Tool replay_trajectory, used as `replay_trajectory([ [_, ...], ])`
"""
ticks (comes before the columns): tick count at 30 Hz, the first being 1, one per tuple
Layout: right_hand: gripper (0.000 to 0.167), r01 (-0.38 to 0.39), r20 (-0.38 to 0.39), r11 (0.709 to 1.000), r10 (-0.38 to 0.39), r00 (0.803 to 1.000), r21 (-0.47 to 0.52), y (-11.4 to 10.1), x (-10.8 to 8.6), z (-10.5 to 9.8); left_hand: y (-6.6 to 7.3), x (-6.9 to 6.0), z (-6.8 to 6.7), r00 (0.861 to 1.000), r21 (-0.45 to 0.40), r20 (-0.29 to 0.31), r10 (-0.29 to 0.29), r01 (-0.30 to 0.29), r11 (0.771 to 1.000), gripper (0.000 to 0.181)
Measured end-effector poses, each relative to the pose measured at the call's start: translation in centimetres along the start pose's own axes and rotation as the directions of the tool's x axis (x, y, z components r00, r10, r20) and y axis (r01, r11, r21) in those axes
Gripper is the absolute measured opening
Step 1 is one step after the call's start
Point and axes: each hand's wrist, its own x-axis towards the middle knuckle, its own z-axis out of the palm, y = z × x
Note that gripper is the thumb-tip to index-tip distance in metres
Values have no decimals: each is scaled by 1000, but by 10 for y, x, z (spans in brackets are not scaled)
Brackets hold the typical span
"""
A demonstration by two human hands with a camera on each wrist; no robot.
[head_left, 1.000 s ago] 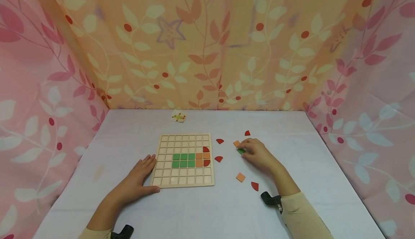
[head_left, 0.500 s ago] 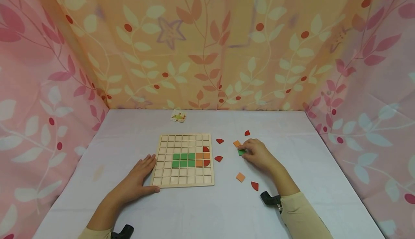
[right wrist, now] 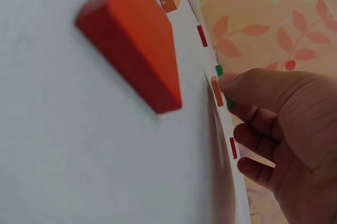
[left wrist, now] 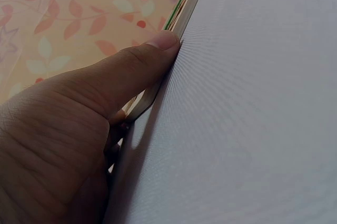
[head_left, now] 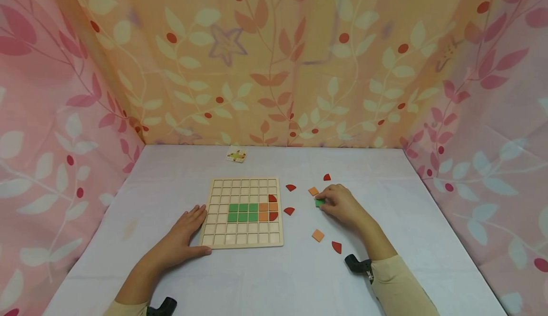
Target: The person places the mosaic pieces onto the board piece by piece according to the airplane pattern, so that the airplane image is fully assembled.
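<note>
Head view — right hand [head_left: 342, 205] pinching 1 green square [head_left: 319, 203] at its fingertips, left hand [head_left: 181, 234] spread — touching grid board [head_left: 241, 247]

Booth [head_left: 47, 130] with floral cloth walls [head_left: 317, 83]

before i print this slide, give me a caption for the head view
A left hand braces a gridded board while the right hand pinches a green piece near loose red pieces and orange squares.

A yellow-orange curtain [head_left: 192, 87] patterned with pale leaves and red dots hangs behind the desk [head_left: 274, 282], a faint purple star outline [head_left: 228, 44] showing on it. Pink leafy curtains [head_left: 34, 116] flank both sides, and soft light falls on the desk's white surface.
</note>
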Motion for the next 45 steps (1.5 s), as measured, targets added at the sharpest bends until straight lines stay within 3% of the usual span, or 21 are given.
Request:
replay_trajectory([
  [6,26,-3,-37,999,5,999,36,-8,2,-8,-1,-2,-1,1000,9,-8,-1,1,1000,114],
  [18,27,88,-59,991,-83,995,104,-41,12,-19,0,0,2,1000,-3,6,-22,22,1000,115],
  [26,26,97,-39,987,-93,995,125,-71,27,-10,1,1,2,999,-2,10,-39,39,999,115],
  [34,27,152,-31,984,-149,988,96,-107,39,4,0,-3,2,1000,-10,-1,-6,6,1000,114],
  [41,28,259,-28,964,-258,966,63,-133,52,17,-1,-2,3,1000,-14,-3,-7,7,1000,114],
  [45,29,276,-14,959,-275,961,62,-147,58,25,-2,0,3,1000,-8,-8,0,0,1000,114],
])
